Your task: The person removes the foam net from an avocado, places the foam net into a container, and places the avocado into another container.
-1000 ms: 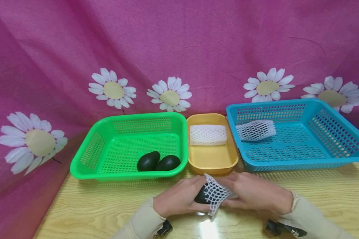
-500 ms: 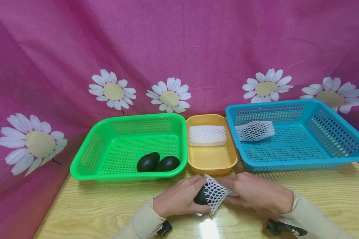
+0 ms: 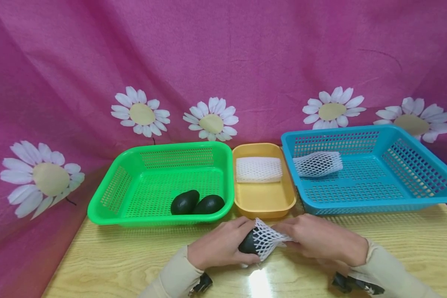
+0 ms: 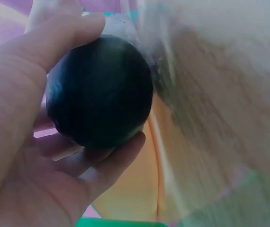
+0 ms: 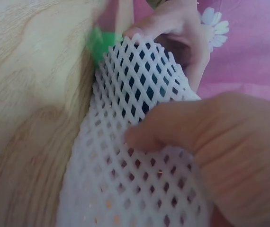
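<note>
Your left hand (image 3: 221,245) has its fingers and thumb curled round a dark avocado (image 3: 248,244), over the wood-grain table (image 3: 115,256) just in front of the yellow tray (image 3: 262,199); the fruit is almost black with a greenish cast, smooth and rounded, its bare end toward your left palm; a white foam net (image 3: 265,239) covers its other end, the diamond mesh stretched open there, the cut edge jagged, then narrowing toward your right hand (image 3: 322,239); your right thumb and fingers pinch that narrow part, though the fingertips beneath are hidden; two more avocados (image 3: 185,202) lie touching in the green basket (image 3: 134,220), as dark and faintly glossy as yours.
</note>
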A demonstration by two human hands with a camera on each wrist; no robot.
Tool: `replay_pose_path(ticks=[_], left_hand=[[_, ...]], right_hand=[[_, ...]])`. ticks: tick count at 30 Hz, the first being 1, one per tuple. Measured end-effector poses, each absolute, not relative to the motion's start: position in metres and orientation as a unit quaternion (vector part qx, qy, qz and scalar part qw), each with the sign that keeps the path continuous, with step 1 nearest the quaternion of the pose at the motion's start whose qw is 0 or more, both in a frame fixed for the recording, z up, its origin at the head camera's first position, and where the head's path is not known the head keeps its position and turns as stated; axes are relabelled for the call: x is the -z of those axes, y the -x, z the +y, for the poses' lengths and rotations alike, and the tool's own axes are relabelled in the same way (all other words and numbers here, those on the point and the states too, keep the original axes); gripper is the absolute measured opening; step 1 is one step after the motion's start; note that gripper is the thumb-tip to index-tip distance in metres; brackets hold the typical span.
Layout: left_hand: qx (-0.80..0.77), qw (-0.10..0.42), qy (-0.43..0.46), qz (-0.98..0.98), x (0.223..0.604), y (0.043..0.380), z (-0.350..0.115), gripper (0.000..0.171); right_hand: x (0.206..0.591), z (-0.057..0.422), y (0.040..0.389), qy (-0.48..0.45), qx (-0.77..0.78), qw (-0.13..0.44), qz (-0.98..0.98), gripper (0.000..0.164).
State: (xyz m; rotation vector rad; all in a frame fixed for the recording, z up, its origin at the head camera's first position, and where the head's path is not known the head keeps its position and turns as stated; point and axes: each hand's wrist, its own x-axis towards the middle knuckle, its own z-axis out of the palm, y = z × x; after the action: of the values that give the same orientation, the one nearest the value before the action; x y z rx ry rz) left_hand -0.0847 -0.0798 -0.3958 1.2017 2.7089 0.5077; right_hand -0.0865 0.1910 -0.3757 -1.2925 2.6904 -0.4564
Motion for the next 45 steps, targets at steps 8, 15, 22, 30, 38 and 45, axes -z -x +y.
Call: replay_pose_path(ticks=[8,15,22,30,38,45], left_hand=[[-0.168,0.064,-0.400,0.899,0.3983,0.0838,-0.0779,0.075],[-0.162,0.051,-0.415,0.894,0.4008,0.0830,-0.0771,0.066],[-0.149,0.057,-0.418,0.895,0.4004,0.0827,-0.0770,0.065],[-0.134,0.061,-0.421,0.895,0.3991,0.0828,-0.0773,0.063],[-0.133,0.047,-0.430,0.892,0.3979,0.0840,-0.0780,0.061],[-0.135,0.050,-0.431,0.891,0.3973,0.0845,-0.0792,0.061]], right_hand=[[0.3739,0.1855,0.0841,0.401,0.164,0.108,0.895,0.019],[0.3755,0.1838,0.0832,0.398,0.165,0.106,0.896,0.007],[0.3772,0.1852,0.0839,0.414,0.153,0.077,0.894,0.013],[0.3784,0.1869,0.0851,0.418,0.157,0.081,0.891,0.018],[0.3776,0.1879,0.0849,0.396,0.166,0.108,0.897,0.025],[0.3751,0.1893,0.0854,0.401,0.155,0.097,0.898,0.031]])
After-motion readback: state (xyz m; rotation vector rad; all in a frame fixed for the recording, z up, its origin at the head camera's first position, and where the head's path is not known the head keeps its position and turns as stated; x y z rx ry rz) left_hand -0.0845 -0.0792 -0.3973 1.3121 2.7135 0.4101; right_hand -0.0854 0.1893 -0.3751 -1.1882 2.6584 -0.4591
